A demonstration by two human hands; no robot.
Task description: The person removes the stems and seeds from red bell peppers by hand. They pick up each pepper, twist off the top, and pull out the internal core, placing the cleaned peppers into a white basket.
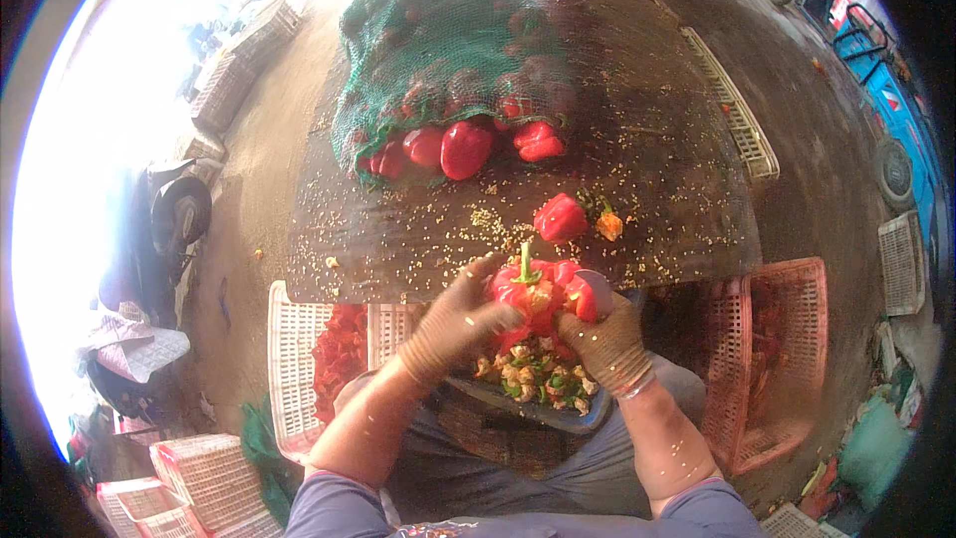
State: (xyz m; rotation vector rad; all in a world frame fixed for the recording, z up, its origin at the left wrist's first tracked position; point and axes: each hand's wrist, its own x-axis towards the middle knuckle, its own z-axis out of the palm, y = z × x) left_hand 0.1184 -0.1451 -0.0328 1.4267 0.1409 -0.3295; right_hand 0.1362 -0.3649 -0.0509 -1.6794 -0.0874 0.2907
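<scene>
Both my hands wear tan, dirty work gloves and meet at the near edge of the table. Between them is a red bell pepper (543, 289), torn open, with its green stem up and pale core showing. My left hand (458, 324) grips its left side, thumb and fingers curled round it. On the right, my right hand (607, 339) is closed on the other side, thumb against the torn flesh; a smooth, greyish-purple patch beside it I cannot make out. Just below, a blue-rimmed container (593, 418) holds several pepper cores (538, 374).
A dark, seed-strewn table (647, 159) bears a green mesh sack (438, 50) spilling red peppers (465, 149). A whole pepper (561, 218) lies near a loose core (608, 226). Crates of red pepper pieces flank my legs: a white crate (299, 369) left, a red crate (727, 379) right.
</scene>
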